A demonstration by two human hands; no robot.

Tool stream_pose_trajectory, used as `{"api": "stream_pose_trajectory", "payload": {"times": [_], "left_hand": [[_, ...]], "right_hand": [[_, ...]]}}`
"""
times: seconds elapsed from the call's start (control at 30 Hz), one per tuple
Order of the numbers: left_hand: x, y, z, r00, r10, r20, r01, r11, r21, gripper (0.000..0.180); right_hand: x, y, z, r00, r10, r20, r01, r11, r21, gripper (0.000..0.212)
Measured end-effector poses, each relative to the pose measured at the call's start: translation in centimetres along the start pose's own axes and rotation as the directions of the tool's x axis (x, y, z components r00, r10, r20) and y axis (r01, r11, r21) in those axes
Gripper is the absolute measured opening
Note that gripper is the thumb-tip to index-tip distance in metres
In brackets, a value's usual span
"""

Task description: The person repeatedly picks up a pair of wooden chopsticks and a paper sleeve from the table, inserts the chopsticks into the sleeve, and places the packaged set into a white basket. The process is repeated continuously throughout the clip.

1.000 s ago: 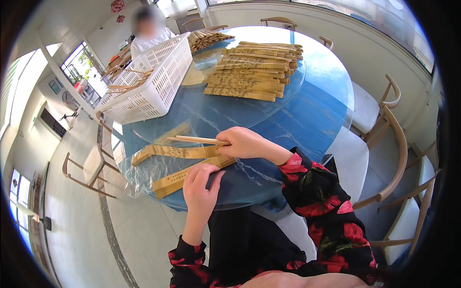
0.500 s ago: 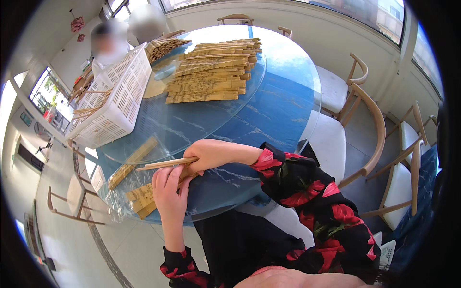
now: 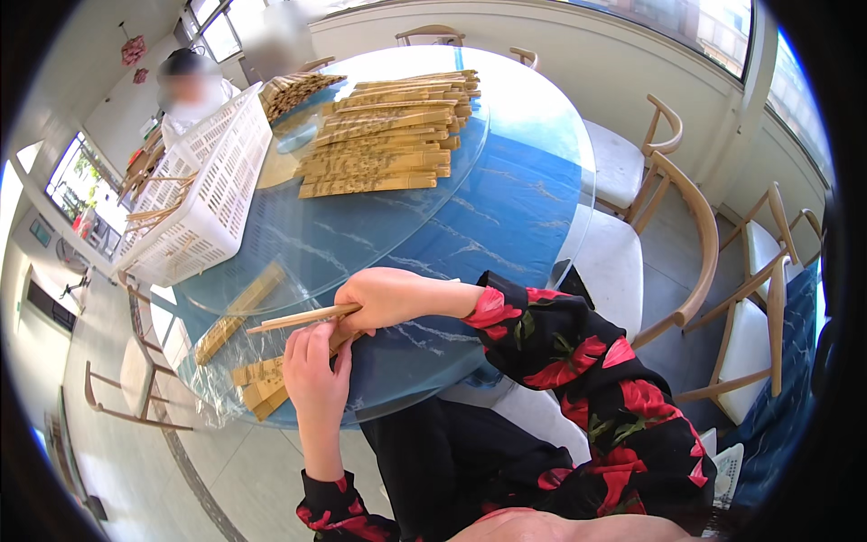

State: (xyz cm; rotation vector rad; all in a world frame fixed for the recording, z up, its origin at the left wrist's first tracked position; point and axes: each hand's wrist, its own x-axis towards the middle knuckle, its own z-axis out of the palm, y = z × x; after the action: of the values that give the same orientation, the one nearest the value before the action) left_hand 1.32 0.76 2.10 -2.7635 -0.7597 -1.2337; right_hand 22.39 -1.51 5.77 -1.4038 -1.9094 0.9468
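Observation:
My right hand [image 3: 384, 298] is closed around a pair of light wooden chopsticks [image 3: 293, 320] that point left, just above my left hand [image 3: 314, 366]. My left hand has its fingers curled over a tan printed paper sleeve [image 3: 338, 338], only partly visible between the two hands. More tan paper sleeves [image 3: 262, 384] fan out to the left of it on the table edge. Behind them lies another stack of flat sleeves [image 3: 237, 316] on crumpled clear plastic wrap [image 3: 215, 397].
Rows of sleeved chopsticks [image 3: 379, 144] cover the far part of the blue round glass table [image 3: 515, 208]. A white slotted basket [image 3: 203, 194] with loose chopsticks stands at left, beside a chopstick pile [image 3: 293, 93]. Wooden chairs [image 3: 605, 271] line the right; another person [image 3: 185, 99] sits beyond.
The view has shifted slightly, so the scene sits a little further left. Both hands keep their grip; the chopsticks stay above the left hand, tilted slightly more.

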Motion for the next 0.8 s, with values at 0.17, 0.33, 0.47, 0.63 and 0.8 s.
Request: {"api": "stream_pose_trajectory", "payload": {"times": [0.17,0.33,0.47,0.63,0.8], "left_hand": [[-0.5,0.2,-0.7,0.994,-0.104,0.040,0.105,0.993,-0.045,0.036],[-0.2,0.3,0.0,0.995,-0.101,0.026,0.103,0.989,-0.103,0.031],[0.0,0.3,0.1,0.993,-0.121,0.016,0.122,0.978,-0.167,0.029],[-0.5,-0.1,-0.2,0.981,-0.194,-0.022,0.186,0.964,-0.188,0.027],[-0.1,0.3,-0.3,0.977,-0.212,-0.016,0.204,0.953,-0.224,0.028]], "right_hand": [[0.1,0.1,0.9,0.987,-0.127,-0.096,0.115,0.986,-0.122,0.023],[0.1,0.7,0.7,0.992,-0.094,-0.084,0.084,0.990,-0.114,0.024],[-0.5,0.2,0.2,0.998,-0.025,-0.062,0.019,0.996,-0.086,0.029],[0.2,0.4,0.1,0.992,-0.067,-0.107,0.052,0.989,-0.141,0.031],[-0.2,0.6,-0.9,0.980,-0.120,-0.160,0.098,0.985,-0.142,0.031]]}}
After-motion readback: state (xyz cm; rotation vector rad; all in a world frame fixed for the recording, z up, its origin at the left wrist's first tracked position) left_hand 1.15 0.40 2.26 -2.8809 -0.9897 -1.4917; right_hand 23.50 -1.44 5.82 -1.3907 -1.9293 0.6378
